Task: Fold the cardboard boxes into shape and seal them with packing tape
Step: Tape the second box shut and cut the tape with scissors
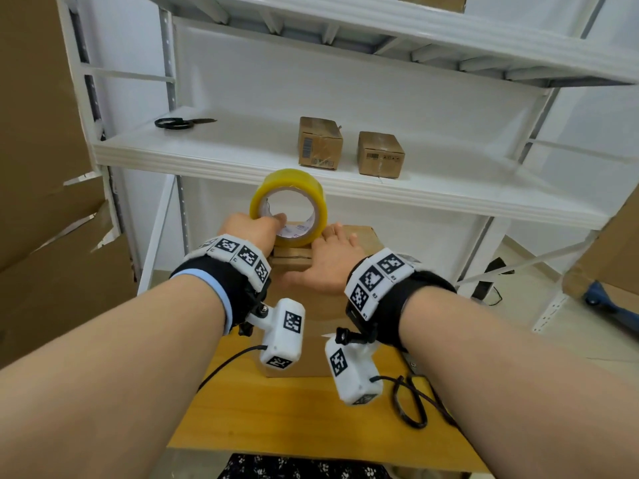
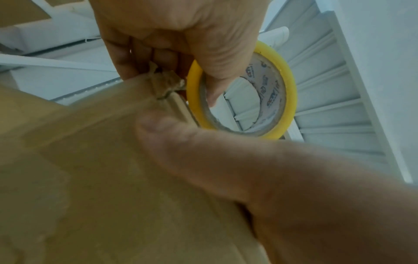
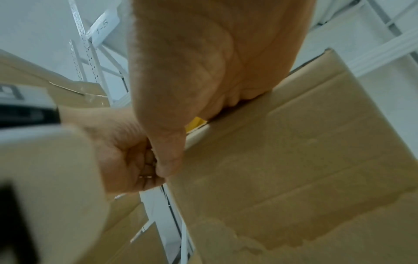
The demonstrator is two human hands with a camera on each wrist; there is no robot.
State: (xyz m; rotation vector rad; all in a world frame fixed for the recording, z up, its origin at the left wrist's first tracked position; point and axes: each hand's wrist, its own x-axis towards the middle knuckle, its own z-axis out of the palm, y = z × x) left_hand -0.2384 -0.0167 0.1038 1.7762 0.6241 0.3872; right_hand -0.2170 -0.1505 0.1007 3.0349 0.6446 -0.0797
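Note:
A brown cardboard box (image 1: pixel 316 344) stands on a wooden table (image 1: pixel 294 416) in front of me. My left hand (image 1: pixel 256 229) grips a yellow roll of packing tape (image 1: pixel 268 190) upright at the box's far top edge, thumb inside the core (image 2: pixel 212 89) and fingers curled. My right hand (image 1: pixel 332 261) lies flat on the box top just right of the roll, fingers straight and thumb spread left. In the right wrist view the palm (image 3: pixel 214 62) presses on the box edge (image 3: pixel 294 160), and a sliver of the tape (image 3: pixel 195 123) shows behind it. The box seam under the hands is hidden.
Behind the table a white metal shelf (image 1: pixel 224 146) carries black scissors (image 1: pixel 179 123) and two small sealed boxes (image 1: pixel 320 143) (image 1: pixel 380 153). Large cardboard sheets (image 1: pixel 45 202) lean at the left. A black cable (image 1: pixel 411 399) loops on the table near my right wrist.

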